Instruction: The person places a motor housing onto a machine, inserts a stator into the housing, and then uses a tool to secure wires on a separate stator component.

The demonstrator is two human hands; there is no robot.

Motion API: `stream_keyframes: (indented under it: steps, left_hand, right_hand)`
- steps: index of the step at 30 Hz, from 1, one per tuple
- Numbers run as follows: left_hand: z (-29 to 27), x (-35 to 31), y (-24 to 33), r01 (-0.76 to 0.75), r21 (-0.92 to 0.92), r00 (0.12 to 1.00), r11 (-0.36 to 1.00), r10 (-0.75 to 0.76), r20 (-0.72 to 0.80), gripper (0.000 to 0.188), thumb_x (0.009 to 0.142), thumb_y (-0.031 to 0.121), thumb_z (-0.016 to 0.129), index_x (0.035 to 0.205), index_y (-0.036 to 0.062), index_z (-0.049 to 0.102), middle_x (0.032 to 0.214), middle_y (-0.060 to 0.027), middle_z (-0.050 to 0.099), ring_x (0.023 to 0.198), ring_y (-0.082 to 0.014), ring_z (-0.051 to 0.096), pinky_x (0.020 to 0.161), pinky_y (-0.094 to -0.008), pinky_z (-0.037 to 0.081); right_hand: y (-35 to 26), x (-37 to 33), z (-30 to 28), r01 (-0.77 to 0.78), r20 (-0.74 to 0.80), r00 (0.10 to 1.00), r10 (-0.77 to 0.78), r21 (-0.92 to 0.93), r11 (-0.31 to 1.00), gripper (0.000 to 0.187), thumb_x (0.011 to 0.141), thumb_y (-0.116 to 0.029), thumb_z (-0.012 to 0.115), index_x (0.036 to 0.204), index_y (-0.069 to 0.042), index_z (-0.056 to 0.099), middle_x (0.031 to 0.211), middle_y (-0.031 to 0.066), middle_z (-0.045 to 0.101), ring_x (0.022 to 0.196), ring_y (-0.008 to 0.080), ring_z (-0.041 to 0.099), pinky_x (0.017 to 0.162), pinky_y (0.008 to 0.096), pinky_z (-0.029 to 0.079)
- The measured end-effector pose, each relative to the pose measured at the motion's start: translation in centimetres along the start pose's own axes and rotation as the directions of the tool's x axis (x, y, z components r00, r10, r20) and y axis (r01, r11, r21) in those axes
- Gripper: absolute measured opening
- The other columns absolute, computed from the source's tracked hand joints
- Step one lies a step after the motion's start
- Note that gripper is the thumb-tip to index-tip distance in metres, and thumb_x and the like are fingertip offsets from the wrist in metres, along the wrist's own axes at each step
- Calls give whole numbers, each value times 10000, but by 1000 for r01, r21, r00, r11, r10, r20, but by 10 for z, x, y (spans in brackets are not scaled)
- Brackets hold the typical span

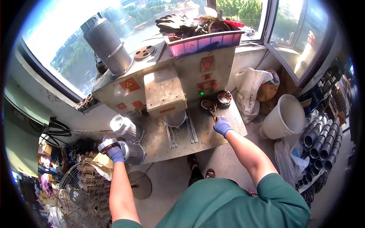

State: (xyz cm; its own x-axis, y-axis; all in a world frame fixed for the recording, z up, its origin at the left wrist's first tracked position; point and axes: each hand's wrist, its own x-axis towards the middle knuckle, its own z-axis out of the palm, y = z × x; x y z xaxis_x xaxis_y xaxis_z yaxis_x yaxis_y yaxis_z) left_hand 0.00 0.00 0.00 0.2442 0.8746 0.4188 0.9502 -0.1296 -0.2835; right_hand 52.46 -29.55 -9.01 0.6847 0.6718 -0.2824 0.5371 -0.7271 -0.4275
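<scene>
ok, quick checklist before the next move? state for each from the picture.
1. Hands covered: ok, left hand and right hand are both gloved in blue-purple.
2. Round metal part held: ok, it is in the left hand.
3. Yellow-handled tool gripped: ok, in the right hand.
4. Tool's far end free of the wound ring: cannot tell, too small to see any contact.
5. Nearer silver housing well in from the edge: not ok, it sits by the bench edge.
6. Green lamp lit: ok.
</scene>
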Motion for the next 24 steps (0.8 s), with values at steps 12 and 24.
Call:
stream_keyframes:
  steps: [12, 24]
  left_hand:
    - [97, 5, -30, -51, 96, 997, 994, 55, -45, 281, 874, 261, 637, 1088, 88, 690, 1139, -117, 684, 1122, -311, 626, 1036, -453, 453]
    - [-36, 3, 15, 26, 140, 911, 990, -81, 404, 384, 961, 303, 552, 1236, 82, 703, 1290, -145, 695, 1224, -313, 639, 1099, -439, 453]
  right_hand:
    - [12, 9, 14, -78, 4, 997, 78, 112, 991, 369, 871, -215, 575, 1141, -16, 728, 1182, 292, 698, 1152, 422, 667, 1014, 476, 515]
    - [56, -49, -27, 219, 258, 955, -144, -291, 932, 311, 864, -167, 577, 1103, -34, 725, 1133, 284, 690, 1074, 406, 693, 938, 467, 552]
